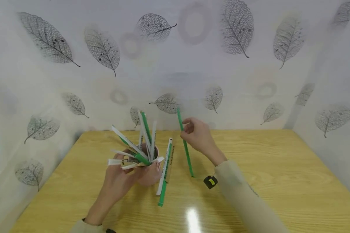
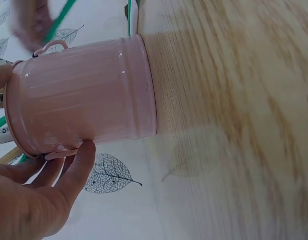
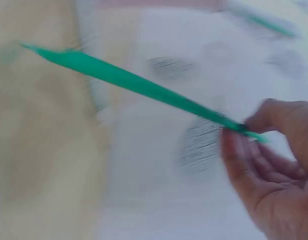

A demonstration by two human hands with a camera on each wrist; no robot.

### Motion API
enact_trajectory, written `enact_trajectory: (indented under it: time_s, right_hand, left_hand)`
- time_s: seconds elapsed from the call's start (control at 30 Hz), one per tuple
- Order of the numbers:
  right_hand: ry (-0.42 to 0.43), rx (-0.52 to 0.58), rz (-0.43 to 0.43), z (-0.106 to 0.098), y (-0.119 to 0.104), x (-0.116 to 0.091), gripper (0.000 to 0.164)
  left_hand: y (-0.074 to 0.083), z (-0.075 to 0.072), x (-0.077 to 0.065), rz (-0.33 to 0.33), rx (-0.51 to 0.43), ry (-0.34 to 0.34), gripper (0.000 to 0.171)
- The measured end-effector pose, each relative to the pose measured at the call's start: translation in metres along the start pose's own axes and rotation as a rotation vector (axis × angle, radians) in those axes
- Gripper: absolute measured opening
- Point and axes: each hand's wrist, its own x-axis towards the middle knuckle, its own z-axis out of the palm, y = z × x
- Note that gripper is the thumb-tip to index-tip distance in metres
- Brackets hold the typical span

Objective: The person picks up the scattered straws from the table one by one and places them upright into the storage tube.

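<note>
My left hand grips a pink metal cup by its rim and one small side handle. The cup stands on the table, with several long thin white and green paper-wrapped sticks poking out at different angles. To the right, my right hand pinches a long thin green packet between thumb and fingertips. It hangs steeply, its lower end above the tabletop in the head view. Between the cup and this hand lie a few more wrapped sticks, white and green, side by side.
A small black item with a yellow mark sits by my right sleeve. The wood-grain table ends at the back against a pale wall covering printed with leaves.
</note>
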Motion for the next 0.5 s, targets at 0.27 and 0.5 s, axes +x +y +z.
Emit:
enact_trajectory:
  time_s: [0.27, 0.5]
  right_hand:
    - [0.311, 0.529, -0.420, -0.001, -0.059, -0.006, 0.029]
    - [0.418, 0.657, -0.575, 0.023, -0.075, -0.007, 0.028]
  left_hand:
    - [0.011, 0.000, 0.002, 0.040, 0.067, 0.004, 0.044]
    - [0.002, 0.001, 0.000, 0.019, 0.047, 0.018, 0.040]
